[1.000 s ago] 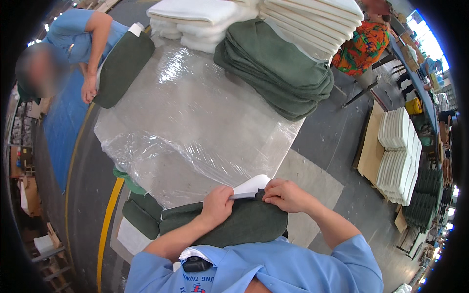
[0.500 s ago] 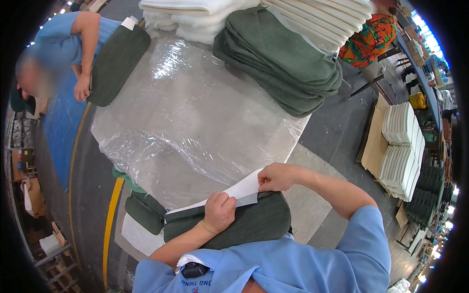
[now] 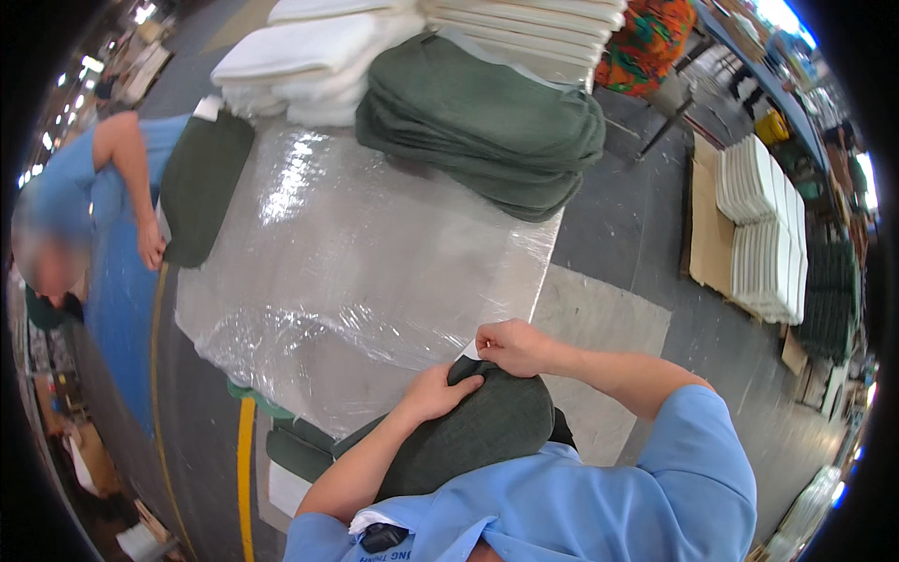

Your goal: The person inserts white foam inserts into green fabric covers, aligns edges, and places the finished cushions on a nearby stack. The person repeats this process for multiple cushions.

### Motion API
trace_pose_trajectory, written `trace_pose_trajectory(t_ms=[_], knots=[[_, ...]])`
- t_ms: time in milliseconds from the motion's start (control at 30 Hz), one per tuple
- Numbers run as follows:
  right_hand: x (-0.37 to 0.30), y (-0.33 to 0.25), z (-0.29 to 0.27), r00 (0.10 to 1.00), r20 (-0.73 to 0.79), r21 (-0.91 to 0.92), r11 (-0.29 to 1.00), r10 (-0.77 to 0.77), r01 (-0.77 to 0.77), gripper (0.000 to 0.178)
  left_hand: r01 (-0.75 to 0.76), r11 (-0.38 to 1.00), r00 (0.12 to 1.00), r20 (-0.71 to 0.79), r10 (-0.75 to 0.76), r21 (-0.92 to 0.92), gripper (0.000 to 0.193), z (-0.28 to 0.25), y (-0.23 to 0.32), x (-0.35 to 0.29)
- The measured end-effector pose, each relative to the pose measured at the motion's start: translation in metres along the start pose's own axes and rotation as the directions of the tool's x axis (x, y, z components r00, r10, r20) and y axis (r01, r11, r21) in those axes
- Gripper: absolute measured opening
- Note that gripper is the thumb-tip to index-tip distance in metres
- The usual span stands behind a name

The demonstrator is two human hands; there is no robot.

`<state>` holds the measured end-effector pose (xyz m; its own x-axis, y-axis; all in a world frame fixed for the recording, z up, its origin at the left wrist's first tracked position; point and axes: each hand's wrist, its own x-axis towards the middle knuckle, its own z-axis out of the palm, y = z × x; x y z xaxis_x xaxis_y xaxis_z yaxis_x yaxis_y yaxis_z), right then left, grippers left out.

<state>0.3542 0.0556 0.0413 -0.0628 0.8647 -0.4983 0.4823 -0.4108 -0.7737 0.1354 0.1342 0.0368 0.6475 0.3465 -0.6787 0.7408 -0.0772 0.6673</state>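
Observation:
Against my front lies a dark green cushion, a flat pad with rounded ends, at the near edge of a plastic-wrapped table. My left hand grips its far edge, thumb lying on the green fabric. Close to its right, my right hand pinches the same edge at a white strip. Only a short end of that strip shows between the hands. My left forearm hides part of the cushion. Another green cushion lies to the left.
Clear plastic film covers the table. At its far side stand a stack of green cushions and white pads. A co-worker at the left handles a green cushion. White stacked pads stand on the right.
My left hand has moved right along the cushion's edge, nearer my right hand. Much less of the white strip shows. The view has shifted, and the co-worker's hand sits lower in the picture.

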Motion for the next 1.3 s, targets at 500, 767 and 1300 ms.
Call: trace_pose_trajectory(t_ms=[500,767,1300], knots=[[-0.045,0.088,0.061,0.768,-0.441,0.828,0.542,0.465,0.147,0.027,-0.402,0.898,0.908,-0.202,0.367,-0.179,0.034,0.030,-0.021,0.025],[-0.074,0.075,0.217,0.733,-0.432,0.803,-0.146,0.526,0.577,0.040,-0.505,0.862,0.862,-0.079,0.500,-0.049,0.036,0.060,-0.027,0.013],[-0.098,0.046,0.213,0.809,-0.356,0.607,-0.541,0.469,0.581,0.078,-0.129,0.952,0.920,0.391,0.010,0.277,0.045,0.027,-0.008,0.005]])
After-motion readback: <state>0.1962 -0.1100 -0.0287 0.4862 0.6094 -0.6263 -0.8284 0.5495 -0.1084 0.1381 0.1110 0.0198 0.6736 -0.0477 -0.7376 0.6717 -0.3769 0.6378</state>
